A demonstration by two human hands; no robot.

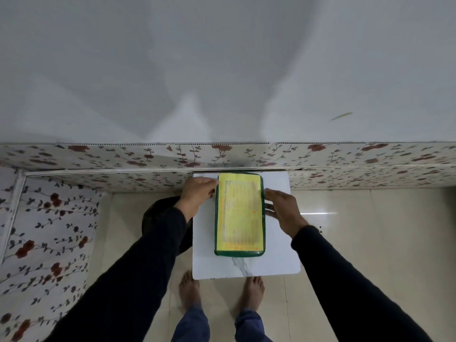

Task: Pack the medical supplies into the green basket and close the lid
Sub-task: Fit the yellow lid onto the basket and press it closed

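Note:
The green basket (237, 254) stands on a small white marble-top table (278, 262), its yellow-green lid (239, 213) lying flat on top with faint printed text. My left hand (197, 191) rests against the basket's far left edge, fingers touching the rim. My right hand (283, 208) sits at the right edge with fingers spread along the rim. No medical supplies are visible; the lid hides the basket's inside.
The table stands against a floral-patterned low wall (148, 156) below a plain grey wall. A dark round object (158, 213) sits on the tiled floor left of the table, partly behind my left arm. My bare feet (190, 290) stand at the table's near edge.

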